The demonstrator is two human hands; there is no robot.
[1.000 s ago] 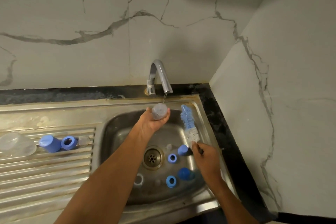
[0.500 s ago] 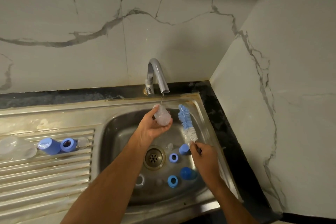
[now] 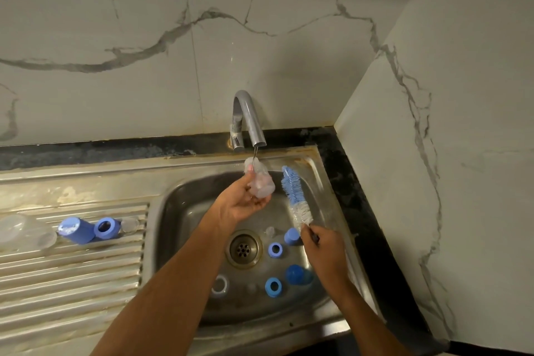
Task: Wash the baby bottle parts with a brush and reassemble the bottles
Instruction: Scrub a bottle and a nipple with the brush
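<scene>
Under the tap's [image 3: 248, 120] thin stream of water, a clear bottle [image 3: 259, 181] is tilted over the basin, its upper end just below the spout. The left hand [image 3: 241, 204] grips it from below and from the left, fingers curled round its lower end, so most of the clear body stands out above the grip. Just to the right of the bottle, apart from it, rises the blue-and-white head of the brush [image 3: 295, 195], slanting up and leftward. The right hand [image 3: 325, 250] has its fingers curled tight on the dark handle at the brush's lower end, low over the right side of the basin.

On the floor of the sink [image 3: 179, 211], round the drain [image 3: 243, 248], lie loose parts: a blue cap [image 3: 290, 236] just beside the right hand, a blue ring [image 3: 275, 249] next to the drain, a darker blue cap [image 3: 297, 274], another blue ring [image 3: 273, 287], and a pale ring [image 3: 219, 286] toward the left.

On the ribbed drainboard [image 3: 72, 283] to the left lie a blue cap on its side [image 3: 73, 230] touching a blue ring [image 3: 107, 228], a small clear piece [image 3: 130, 224] just beside that, and a clear bottle lying down [image 3: 21, 233] at the far left edge. Marble-veined walls [image 3: 144, 37] back the black counter [image 3: 375, 240].
</scene>
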